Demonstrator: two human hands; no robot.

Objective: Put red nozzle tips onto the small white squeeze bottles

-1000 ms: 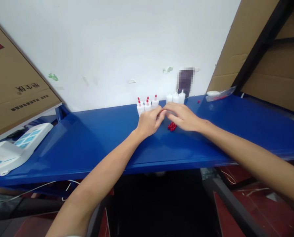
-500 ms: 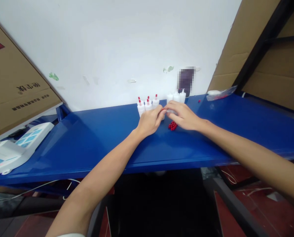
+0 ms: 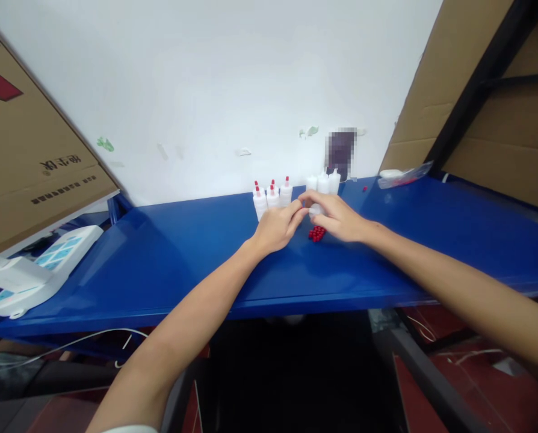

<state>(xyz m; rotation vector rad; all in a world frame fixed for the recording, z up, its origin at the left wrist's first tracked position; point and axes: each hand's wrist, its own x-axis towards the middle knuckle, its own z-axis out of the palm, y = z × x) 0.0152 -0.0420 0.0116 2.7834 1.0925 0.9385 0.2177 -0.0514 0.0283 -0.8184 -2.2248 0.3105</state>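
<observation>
In front of me, my left hand (image 3: 278,228) is closed in a pinch, with a trace of red at its fingertips that looks like a small red cap; the fingers mostly hide it. My right hand (image 3: 334,216) curls around a whitish translucent plastic nozzle piece (image 3: 315,210), partly covered, and its fingers meet the left fingertips. Below the right hand lies a cluster of small red caps (image 3: 316,234). Behind my left hand stand several white squeeze bottles (image 3: 260,203) with red-tipped nozzles. White bottles without red tips (image 3: 334,183) stand behind my right hand.
The blue table (image 3: 183,252) runs along a white wall. A white device with blue panels (image 3: 61,258) sits at left beside a cardboard box (image 3: 38,150). Toward the back right lie a single red cap (image 3: 365,189) and a clear plastic bag (image 3: 404,175).
The view has shifted slightly. My hands stay together, and more of the whitish piece shows between my right fingers, while the red at the left fingertips is less visible.
</observation>
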